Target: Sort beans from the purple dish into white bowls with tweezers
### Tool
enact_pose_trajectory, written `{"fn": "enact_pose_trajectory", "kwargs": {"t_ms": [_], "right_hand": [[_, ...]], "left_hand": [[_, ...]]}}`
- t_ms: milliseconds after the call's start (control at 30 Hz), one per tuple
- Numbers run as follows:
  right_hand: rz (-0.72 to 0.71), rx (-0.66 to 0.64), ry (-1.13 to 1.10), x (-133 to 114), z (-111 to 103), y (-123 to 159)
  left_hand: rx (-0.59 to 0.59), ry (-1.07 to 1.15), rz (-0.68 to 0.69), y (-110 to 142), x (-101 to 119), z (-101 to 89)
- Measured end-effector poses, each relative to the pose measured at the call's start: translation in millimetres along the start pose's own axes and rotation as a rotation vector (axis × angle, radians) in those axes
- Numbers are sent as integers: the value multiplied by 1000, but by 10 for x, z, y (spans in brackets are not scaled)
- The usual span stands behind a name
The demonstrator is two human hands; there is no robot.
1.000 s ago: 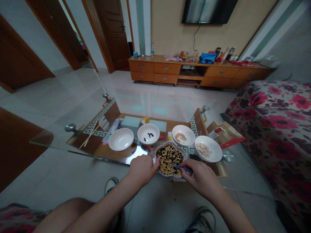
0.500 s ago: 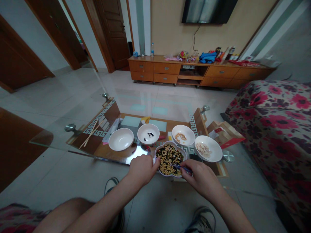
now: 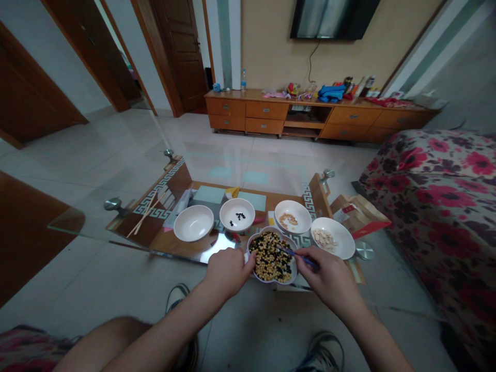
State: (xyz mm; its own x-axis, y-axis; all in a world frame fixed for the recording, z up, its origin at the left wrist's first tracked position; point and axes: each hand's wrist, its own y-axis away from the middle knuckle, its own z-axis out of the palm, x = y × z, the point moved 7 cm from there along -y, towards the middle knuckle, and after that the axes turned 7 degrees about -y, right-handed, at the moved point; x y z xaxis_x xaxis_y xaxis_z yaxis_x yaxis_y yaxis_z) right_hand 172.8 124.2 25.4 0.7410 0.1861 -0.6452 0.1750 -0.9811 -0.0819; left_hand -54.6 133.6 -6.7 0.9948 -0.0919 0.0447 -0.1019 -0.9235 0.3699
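1. Left hand (image 3: 228,273): closed against the rim of a lobed white bowl (image 3: 272,282), lower centre of the frame, on the glass-topped counter (image 3: 182,249).
2. Right hand (image 3: 329,281): closed on a slim blue tool (image 3: 298,256), its grip partly hidden.
3. Tool: long axis slants toward upper left; tip hard to make out above the mixed beans (image 3: 268,258).

Just past the left hand (image 3: 228,274), the bowl (image 3: 271,230) is smooth, shiny white china. The thin stick (image 3: 298,254) in the right hand (image 3: 329,281) looks like shiny blue plastic. Past both hands, the table top (image 3: 67,222) is slick glass over a wood shelf (image 3: 174,249).
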Motion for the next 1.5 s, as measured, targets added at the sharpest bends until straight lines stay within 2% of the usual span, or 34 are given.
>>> {"fn": "enact_pose_trajectory", "kwargs": {"t_ms": [133, 233, 400, 667, 800, 933, 1100, 1267, 1500], "right_hand": [[66, 243, 65, 120, -196, -18], [118, 361, 160, 168, -279, -18], [156, 381, 236, 168, -309, -22], [100, 425, 160, 177, -345, 29], [99, 382, 85, 173, -304, 25], [67, 281, -33, 70, -224, 2], [21, 48, -97, -47, -20, -2], [33, -191, -65, -70, 202, 42], [46, -244, -27, -94, 267, 57]], "left_hand": [[6, -10, 7, 2, 4, -13], [-5, -1, 11, 1, 5, -6], [3, -2, 12, -1, 4, -3], [-13, -3, 3, 1, 7, 4], [-14, -3, 3, -5, 2, 12], [-20, 5, 1, -6, -3, 17], [-20, 13, 2, -4, -9, 17], [-12, 10, 1, -4, -5, 17], [1, -3, 2, -5, -5, 9]]}}
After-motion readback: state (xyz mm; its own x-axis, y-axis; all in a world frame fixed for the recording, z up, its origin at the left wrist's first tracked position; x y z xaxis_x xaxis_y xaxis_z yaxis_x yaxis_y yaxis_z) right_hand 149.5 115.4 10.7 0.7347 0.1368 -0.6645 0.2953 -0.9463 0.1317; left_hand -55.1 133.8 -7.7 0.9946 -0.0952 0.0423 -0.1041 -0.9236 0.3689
